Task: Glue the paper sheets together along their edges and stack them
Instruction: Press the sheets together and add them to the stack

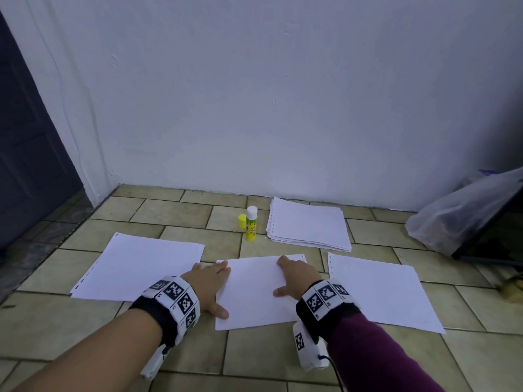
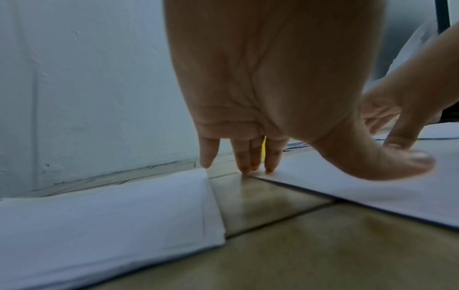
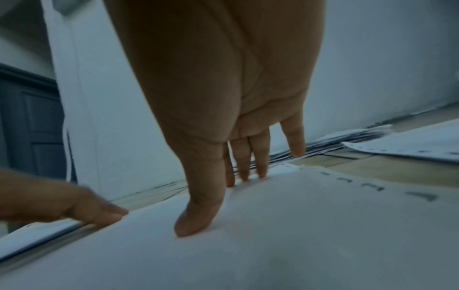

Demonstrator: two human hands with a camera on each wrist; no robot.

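Only the head view takes in the whole layout: three single white sheets lie on the tiled floor (image 1: 181, 213), a left sheet (image 1: 135, 267), a middle sheet (image 1: 254, 290) and a right sheet (image 1: 379, 292), with a loose stack of sheets (image 1: 308, 224) behind them near the wall. Between the left sheet and the stack, a glue stick (image 1: 251, 223) stands upright with its white top bare, and its yellow cap (image 1: 242, 221) sits on the floor just beside it. At the far right a clear plastic bag (image 1: 458, 216) leans on a dark object; what the bag holds cannot be told. The left hand (image 1: 210, 281) lies flat with fingers extended at the middle sheet's left edge, holding nothing; the left wrist view adds that its fingertips (image 2: 246, 168) touch down at that sheet's far corner while the thumb hovers over the paper, and that bare tile separates this sheet from the left one. The right hand (image 1: 294, 275) is likewise spread flat, pressing on the middle sheet's right part and grasping nothing. The right wrist view alone shows its thumb and fingertips (image 3: 261, 172) planted on the paper, and the punched holes along that sheet's edge, with the right sheet's perforated edge beyond.
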